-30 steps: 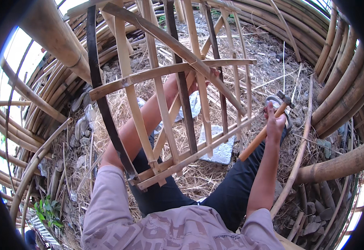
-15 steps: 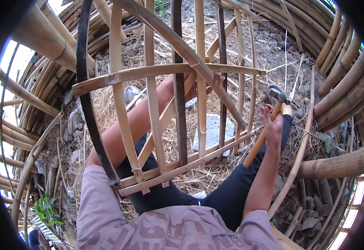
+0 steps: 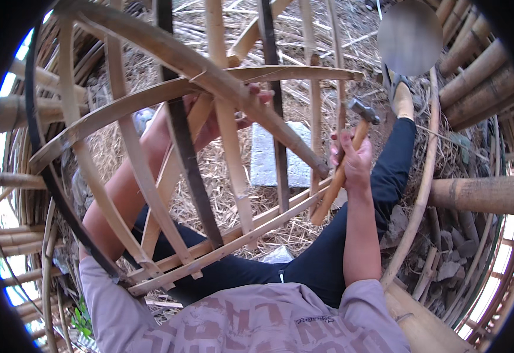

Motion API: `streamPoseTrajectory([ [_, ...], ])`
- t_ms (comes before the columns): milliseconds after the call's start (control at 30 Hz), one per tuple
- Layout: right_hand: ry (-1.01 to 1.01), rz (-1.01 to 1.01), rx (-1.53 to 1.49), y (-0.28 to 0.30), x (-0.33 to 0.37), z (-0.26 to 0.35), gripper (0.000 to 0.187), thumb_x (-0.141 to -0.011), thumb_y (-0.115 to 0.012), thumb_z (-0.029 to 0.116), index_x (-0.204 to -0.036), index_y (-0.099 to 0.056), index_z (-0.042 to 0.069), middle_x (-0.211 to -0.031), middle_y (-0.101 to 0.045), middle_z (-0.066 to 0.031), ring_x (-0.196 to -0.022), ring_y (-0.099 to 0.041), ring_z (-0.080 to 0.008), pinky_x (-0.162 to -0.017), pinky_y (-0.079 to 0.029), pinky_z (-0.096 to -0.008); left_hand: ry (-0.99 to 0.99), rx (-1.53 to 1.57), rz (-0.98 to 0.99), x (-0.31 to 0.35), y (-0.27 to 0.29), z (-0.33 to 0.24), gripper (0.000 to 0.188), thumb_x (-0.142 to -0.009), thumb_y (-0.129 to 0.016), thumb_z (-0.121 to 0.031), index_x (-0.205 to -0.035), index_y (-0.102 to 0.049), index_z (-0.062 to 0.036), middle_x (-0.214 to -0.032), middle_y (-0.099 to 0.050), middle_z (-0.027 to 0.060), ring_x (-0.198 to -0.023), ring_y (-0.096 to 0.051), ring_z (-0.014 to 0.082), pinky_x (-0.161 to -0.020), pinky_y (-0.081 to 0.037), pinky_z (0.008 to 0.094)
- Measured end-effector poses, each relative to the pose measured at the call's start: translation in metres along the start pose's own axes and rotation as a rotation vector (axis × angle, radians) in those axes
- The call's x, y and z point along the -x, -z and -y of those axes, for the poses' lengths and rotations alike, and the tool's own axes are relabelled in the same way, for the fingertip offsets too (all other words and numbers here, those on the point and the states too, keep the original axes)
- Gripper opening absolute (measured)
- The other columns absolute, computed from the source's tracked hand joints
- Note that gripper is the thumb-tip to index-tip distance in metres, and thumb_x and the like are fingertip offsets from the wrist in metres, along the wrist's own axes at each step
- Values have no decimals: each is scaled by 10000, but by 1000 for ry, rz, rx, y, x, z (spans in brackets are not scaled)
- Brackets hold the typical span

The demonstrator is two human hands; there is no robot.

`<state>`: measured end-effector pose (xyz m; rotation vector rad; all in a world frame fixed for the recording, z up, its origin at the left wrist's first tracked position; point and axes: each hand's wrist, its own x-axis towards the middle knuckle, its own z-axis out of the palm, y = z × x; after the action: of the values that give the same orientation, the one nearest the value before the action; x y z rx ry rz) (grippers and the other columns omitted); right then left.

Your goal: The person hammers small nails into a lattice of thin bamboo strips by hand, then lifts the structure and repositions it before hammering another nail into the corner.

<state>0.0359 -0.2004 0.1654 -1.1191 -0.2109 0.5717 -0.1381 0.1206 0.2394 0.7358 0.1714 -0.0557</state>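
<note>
A bamboo lattice frame of pale and dark slats leans in front of me, spanning the left and middle of the view. A thick diagonal bamboo strip crosses its slats. My left hand reaches behind the lattice, its fingers closed around the diagonal strip near the crossing; slats partly cover it. In my right hand is a hammer, gripped by its wooden handle with the metal head up. The hammer stands beside the frame's right end, the handle's butt close to the lower rail.
A flat grey concrete slab lies on the straw-strewn ground beyond the frame. Thick bamboo poles are at the right, above broken stones. A long bent pole runs beside my right leg. More bamboo stands at the left.
The lattice frame has shifted left and tilted in the view, my left hand still behind it. My right hand has brought the hammer left, closer to the frame's right end.
</note>
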Motion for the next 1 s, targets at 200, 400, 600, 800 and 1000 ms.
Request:
streamPoseTrajectory([
  [200, -90, -65, -92, 17, 2, -8, 288, -1009, -667, 246, -1069, -410, 131, -895, -616, -120, -595, -572, -143, -427, -443, -236, 104, -16, 22, -11, 4, 5, 463, -1056, -511, -362, -1311, -567, 21, -1254, -656, 218, -1210, -623, 369, -1042, -534, 464],
  [400, -191, -92, -119, 29, 5, -30, 310, -1001, -677, 285, -1060, -416, 130, -871, -605, -112, -575, -567, -137, -409, -445, -234, 205, -42, 20, -9, 11, 9, 465, -1071, -479, -355, -1298, -566, 41, -1226, -666, 234, -1174, -649, 378, -1021, -553, 467],
  [600, -242, -102, -154, 50, 4, -27, 302, -1008, -664, 300, -1062, -419, 132, -858, -612, -110, -577, -578, -131, -412, -433, -221, 447, -102, -122, 25, 15, -8, 470, -1086, -448, -347, -1285, -565, 62, -1198, -677, 249, -1137, -675, 387, -1000, -571, 471],
  [800, -78, -168, -104, 66, 1, -17, 334, -1009, -665, 309, -1068, -433, 75, -845, -662, -123, -571, -610, -123, -412, -455, -224, 369, 188, -388, 113, 80, -24, 776, -1056, -257, -630, -1312, -562, 36, -1186, -680, 258, -1081, -682, 441, -895, -573, 581],
  [1000, -53, -449, 116, 57, 4, -35, 286, -1011, -664, 256, -1062, -472, 50, -831, -688, -102, -571, -624, -132, -421, -480, -247, 107, -537, -769, 70, 100, -3, 675, -1076, -233, -608, -1044, -586, -33, -818, -655, 80, -742, -663, 227, -681, -538, 362],
])
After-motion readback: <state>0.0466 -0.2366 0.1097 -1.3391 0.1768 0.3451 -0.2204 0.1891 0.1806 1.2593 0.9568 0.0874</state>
